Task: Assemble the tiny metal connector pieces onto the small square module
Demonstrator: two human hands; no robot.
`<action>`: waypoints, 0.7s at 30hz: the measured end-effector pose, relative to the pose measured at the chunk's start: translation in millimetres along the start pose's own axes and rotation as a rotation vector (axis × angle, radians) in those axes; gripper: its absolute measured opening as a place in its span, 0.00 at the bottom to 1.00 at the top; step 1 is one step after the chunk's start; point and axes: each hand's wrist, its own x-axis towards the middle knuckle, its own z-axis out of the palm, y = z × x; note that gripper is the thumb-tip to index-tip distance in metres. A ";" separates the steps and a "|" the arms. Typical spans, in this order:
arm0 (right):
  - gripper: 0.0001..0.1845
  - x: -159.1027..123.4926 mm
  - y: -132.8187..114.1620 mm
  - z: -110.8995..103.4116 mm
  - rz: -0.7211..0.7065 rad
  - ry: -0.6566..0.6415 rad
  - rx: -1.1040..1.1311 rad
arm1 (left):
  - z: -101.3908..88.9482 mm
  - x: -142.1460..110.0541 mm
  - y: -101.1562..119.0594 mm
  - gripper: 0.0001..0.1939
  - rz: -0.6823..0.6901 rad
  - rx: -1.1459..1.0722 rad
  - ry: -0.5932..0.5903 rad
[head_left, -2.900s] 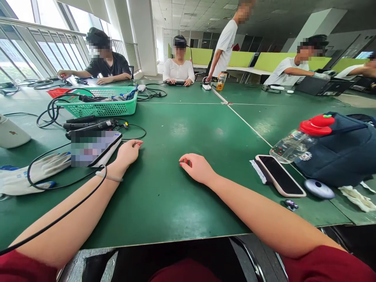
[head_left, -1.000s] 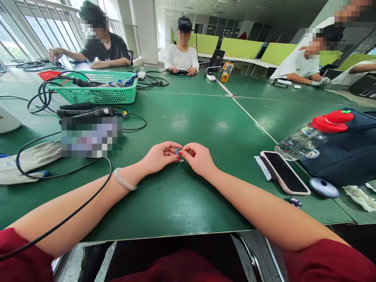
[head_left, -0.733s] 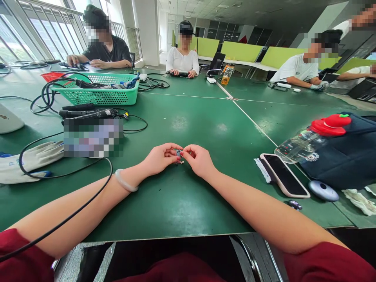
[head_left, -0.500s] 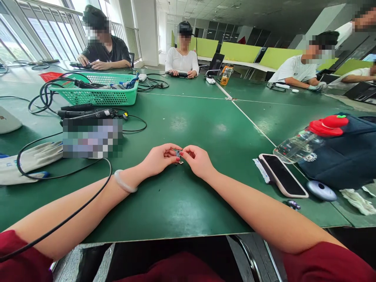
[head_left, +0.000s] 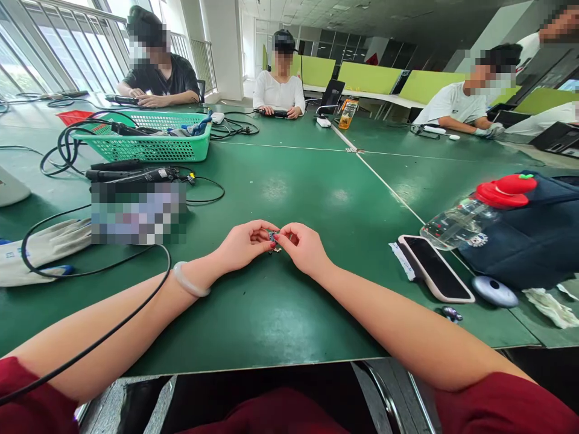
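Between the fingertips of both hands, above the green table (head_left: pixel 275 301), is a small dark grey-blue piece (head_left: pixel 272 237) with fine detail. Its exact kind is too small to tell. My left hand (head_left: pixel 243 246) pinches it from the left, thumb and fingers closed on it. From the other side my right hand (head_left: pixel 302 247) grips it with thumb and forefinger, partly hiding it. Just below the fingertips shows a tiny tan and dark bit (head_left: pixel 277 249); I cannot tell whether it is attached or lies on the table.
At left are a green basket (head_left: pixel 149 146), pale gloves (head_left: pixel 58 241) and a black cable (head_left: pixel 104 337) over my left forearm. A phone (head_left: pixel 436 268), a grey oval case (head_left: pixel 494 292), a red-lidded bottle (head_left: pixel 461 223) and a dark bag (head_left: pixel 534 241) lie at right. Several people sit around.
My hands stay almost in place, with the right fingertips shifted very slightly on the small piece. The whole view has drifted a little.
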 end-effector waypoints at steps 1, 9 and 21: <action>0.10 -0.5 -1.1 -0.4 -0.013 0.006 -0.018 | 0.4 -0.4 0.5 0.18 0.000 -0.004 0.000; 0.11 -0.8 -0.1 0.2 -0.007 0.001 0.008 | 0.9 -1.1 4.3 0.18 0.009 0.013 0.000; 0.09 -3.0 -2.6 -1.0 -0.055 -0.019 -0.087 | 0.1 -4.6 9.4 0.15 0.068 0.173 0.009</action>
